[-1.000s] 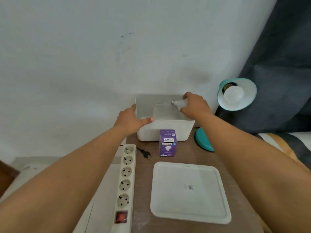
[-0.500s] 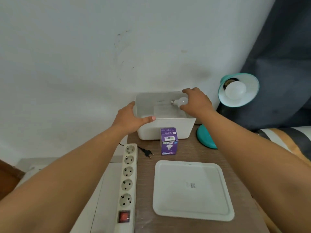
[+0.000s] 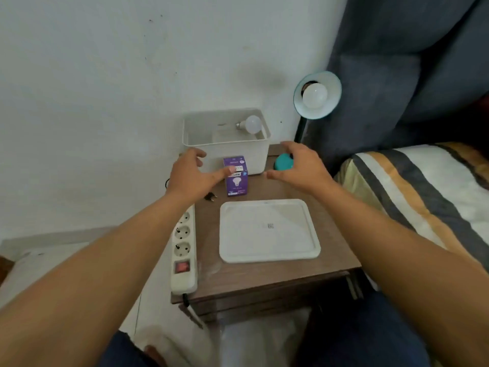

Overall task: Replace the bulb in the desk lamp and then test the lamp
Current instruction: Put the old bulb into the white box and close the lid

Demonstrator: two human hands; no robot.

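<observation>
Bulb (image 3: pixel 251 124) lying in white bin (image 3: pixel 254 157) by its right wall, left hand (image 3: pixel 191 176) and right hand (image 3: pixel 300 165) released, empty, before bin front.

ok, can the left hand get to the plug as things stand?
Probably yes. The left hand is open and hovers just above the plug, which lies loose on the table between the strip and the purple box; nothing covers it.

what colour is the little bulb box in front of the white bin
Purple, with white lettering and a bulb picture: the bulb box, seen best in the head view.
</observation>
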